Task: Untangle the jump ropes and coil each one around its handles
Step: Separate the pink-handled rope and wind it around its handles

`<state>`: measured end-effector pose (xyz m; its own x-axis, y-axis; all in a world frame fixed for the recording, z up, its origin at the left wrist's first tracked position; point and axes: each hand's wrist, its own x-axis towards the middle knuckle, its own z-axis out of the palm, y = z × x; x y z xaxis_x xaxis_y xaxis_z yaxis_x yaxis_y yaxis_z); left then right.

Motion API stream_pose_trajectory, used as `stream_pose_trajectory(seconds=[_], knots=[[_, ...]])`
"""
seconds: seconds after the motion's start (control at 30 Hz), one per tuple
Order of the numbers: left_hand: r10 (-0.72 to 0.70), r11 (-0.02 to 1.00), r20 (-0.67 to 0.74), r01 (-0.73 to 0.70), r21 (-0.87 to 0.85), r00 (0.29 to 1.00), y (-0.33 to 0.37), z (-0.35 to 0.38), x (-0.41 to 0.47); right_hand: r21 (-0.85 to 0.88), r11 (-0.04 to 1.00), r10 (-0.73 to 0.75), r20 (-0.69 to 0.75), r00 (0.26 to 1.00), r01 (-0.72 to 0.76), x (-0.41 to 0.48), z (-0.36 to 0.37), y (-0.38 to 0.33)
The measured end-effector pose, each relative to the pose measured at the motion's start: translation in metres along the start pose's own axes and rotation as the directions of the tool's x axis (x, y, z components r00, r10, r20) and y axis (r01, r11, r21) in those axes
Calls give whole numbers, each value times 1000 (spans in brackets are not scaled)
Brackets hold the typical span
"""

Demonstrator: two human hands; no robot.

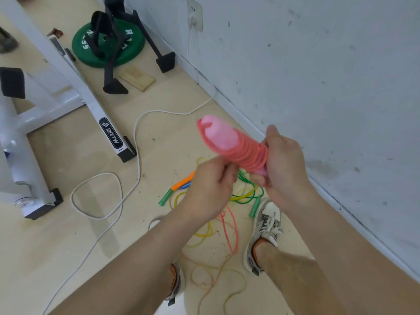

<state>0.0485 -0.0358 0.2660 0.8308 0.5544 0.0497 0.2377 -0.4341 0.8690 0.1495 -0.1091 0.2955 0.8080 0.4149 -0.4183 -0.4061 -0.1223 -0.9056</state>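
My right hand (284, 164) grips the lower end of the pink jump-rope handles (221, 134), held up in front of me. Many turns of pink rope (251, 156) are coiled around them. My left hand (210, 186) pinches the pink rope just below the coil, and a loose pink strand (233, 228) hangs down to the floor. On the floor beneath lie tangled green (246, 196) and yellow ropes (202, 234), with green handles (166, 197), an orange handle (183, 181) and a blue one partly hidden behind my left hand.
A white wall (318, 64) runs along the right. A white machine frame (75, 87) stands at left, with a white cable (136, 142) looping across the floor. A green weight plate (106, 44), black stands and a wooden block (137, 78) lie at the back. My shoes (264, 226) are below.
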Motion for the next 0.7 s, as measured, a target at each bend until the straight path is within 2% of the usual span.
stream_pose_trajectory(seconds=[0.07, 0.13, 0.23, 0.33, 0.4, 0.47, 0.6, 0.7], knots=[[117, 969, 113, -138, 203, 987, -4, 9, -6, -22, 999, -42, -125, 991, 40, 7, -3, 2], [177, 850, 194, -249, 464, 965, -2, 9, -7, -190, 973, -171, -225, 959, 129, 13, -5, 10], [93, 606, 274, -273, 748, 957, 7, 6, -8, -502, 827, -392, -192, 900, 253, 13, -4, 21], [74, 477, 278, -279, 833, 958, 15, 2, -12, -618, 723, -472, -113, 874, 310, 8, -4, 21], [93, 442, 280, -291, 849, 956, 17, -2, -11, -658, 662, -520, -60, 852, 359, 6, -5, 20], [94, 451, 271, -284, 846, 958, 21, -7, -9, -700, 594, -556, -1, 831, 397, 6, -4, 21], [135, 503, 275, -305, 809, 952, 28, -11, -12, -824, 415, -546, 112, 830, 385, 6, -7, 19], [274, 596, 286, -396, 699, 918, 20, -21, -7, -862, 319, -478, 212, 852, 393, 7, -8, 21]])
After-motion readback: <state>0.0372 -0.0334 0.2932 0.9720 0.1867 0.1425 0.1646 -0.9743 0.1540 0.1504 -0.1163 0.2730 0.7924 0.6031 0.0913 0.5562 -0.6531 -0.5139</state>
